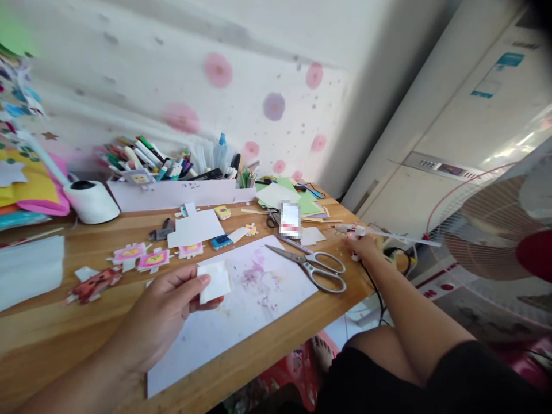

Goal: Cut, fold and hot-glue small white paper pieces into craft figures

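Between thumb and fingers, my left hand (183,293) pinches a small white paper square (215,282) above the paint-stained white sheet (194,351). Over at the table's right edge, my right hand (365,250) is wrapped round a white glue gun (351,230), with a glue stick (401,236) jutting from its back end. A black cord hangs down below that hand. Large scissors (308,265) with grey handles lie on the sheet's right part, between the two hands. Several small coloured paper figures, among them a pink one (154,260) and a red one (95,284), lie left of the sheet.
A white box of pens (176,194) stands along the wall, with a cone of white thread (91,201) to its left. Green and white papers (308,201) are piled at the back right. A fan (483,213) stands right of the wooden table (34,351).
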Tool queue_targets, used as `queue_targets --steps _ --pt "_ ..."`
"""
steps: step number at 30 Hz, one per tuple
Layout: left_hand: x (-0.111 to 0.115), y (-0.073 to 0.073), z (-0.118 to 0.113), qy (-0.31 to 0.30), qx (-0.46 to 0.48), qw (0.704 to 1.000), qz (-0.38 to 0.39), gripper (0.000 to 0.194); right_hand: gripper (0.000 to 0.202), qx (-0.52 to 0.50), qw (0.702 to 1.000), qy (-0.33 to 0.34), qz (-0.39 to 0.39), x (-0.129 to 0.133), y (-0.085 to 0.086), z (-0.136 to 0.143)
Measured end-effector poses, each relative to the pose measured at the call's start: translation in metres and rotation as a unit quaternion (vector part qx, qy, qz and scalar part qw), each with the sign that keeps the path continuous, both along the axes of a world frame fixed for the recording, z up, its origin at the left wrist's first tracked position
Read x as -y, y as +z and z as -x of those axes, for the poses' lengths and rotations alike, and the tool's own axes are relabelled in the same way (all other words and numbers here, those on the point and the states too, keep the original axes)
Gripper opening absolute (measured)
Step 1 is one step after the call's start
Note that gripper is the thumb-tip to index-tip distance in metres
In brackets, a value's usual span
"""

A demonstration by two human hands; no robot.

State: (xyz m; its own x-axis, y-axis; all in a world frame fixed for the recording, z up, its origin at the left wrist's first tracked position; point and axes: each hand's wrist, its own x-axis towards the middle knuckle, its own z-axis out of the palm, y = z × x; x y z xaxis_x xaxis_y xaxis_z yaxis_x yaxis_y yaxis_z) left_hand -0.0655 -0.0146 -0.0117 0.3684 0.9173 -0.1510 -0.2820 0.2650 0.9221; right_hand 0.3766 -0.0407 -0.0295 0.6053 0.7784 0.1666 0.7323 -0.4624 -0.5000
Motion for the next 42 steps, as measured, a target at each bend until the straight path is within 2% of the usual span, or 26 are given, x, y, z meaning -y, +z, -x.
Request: queue_targets --steps 3,5,8,10,11,12,13,14,16,18,20,24,26,29,35,39,42 --pt "0.002 0.002 0.000 -0.009 0.001 1.000 0.002 0.015 0.025 0.044 0.995 -0.028 0.084 0.016 0.022 0.001" --pt "0.005 0.003 0.000 -0.016 0.008 1.000 -0.002 0.013 0.022 0.088 0.990 -0.027 0.108 0.031 0.041 0.009" --pt "0.009 0.004 -0.002 -0.037 0.029 0.999 -0.008 0.013 0.027 0.122 0.986 0.038 0.106 0.051 0.058 0.045" --pt "0.010 0.004 -0.003 -0.058 0.045 0.997 -0.007 0.013 0.020 0.098 0.981 0.145 0.084 0.055 0.060 0.086" --pt "0.011 0.004 -0.003 -0.065 0.050 0.997 -0.007 0.013 0.019 0.055 0.962 0.263 0.038 0.055 0.058 0.109" --pt "0.012 0.004 -0.003 -0.074 0.051 0.996 -0.007 0.013 0.019 0.012 0.925 0.380 -0.001 0.053 0.055 0.134" --pt "0.012 0.004 -0.003 -0.082 0.050 0.995 -0.008 0.014 0.018 -0.029 0.887 0.460 -0.012 0.050 0.052 0.158" --pt "0.013 0.004 -0.002 -0.089 0.046 0.995 -0.010 0.015 0.018 -0.079 0.863 0.498 -0.023 0.046 0.049 0.180" --pt "0.013 0.004 -0.001 -0.106 0.035 0.994 -0.012 0.017 0.016 -0.224 0.837 0.499 -0.023 0.038 0.042 0.214" --pt "0.013 0.004 -0.001 -0.117 0.026 0.993 -0.015 0.017 0.018 -0.392 0.804 0.448 -0.010 0.030 0.035 0.235" --pt "0.012 0.004 -0.001 -0.123 0.021 0.992 -0.016 0.017 0.022 -0.521 0.756 0.396 -0.001 0.026 0.028 0.244" --pt "0.011 0.002 -0.002 -0.122 0.015 0.992 -0.013 0.017 0.025 -0.651 0.664 0.366 0.021 0.023 0.019 0.249" --pt "0.011 0.002 -0.002 -0.117 0.011 0.993 -0.014 0.017 0.025 -0.681 0.637 0.362 0.024 0.022 0.019 0.251" --pt "0.012 0.004 -0.001 -0.120 0.007 0.992 -0.027 0.017 0.024 -0.694 0.627 0.355 0.015 0.021 0.019 0.253" --pt "0.013 0.005 0.000 -0.108 -0.021 0.992 -0.061 0.022 0.023 -0.674 0.644 0.363 0.009 0.019 0.019 0.255" --pt "0.015 0.006 0.000 -0.083 -0.062 0.990 -0.100 0.027 0.024 -0.643 0.675 0.362 0.007 0.020 0.020 0.256" --pt "0.017 0.008 -0.001 -0.076 -0.086 0.986 -0.120 0.026 0.024 -0.590 0.718 0.369 -0.010 0.020 0.021 0.257"
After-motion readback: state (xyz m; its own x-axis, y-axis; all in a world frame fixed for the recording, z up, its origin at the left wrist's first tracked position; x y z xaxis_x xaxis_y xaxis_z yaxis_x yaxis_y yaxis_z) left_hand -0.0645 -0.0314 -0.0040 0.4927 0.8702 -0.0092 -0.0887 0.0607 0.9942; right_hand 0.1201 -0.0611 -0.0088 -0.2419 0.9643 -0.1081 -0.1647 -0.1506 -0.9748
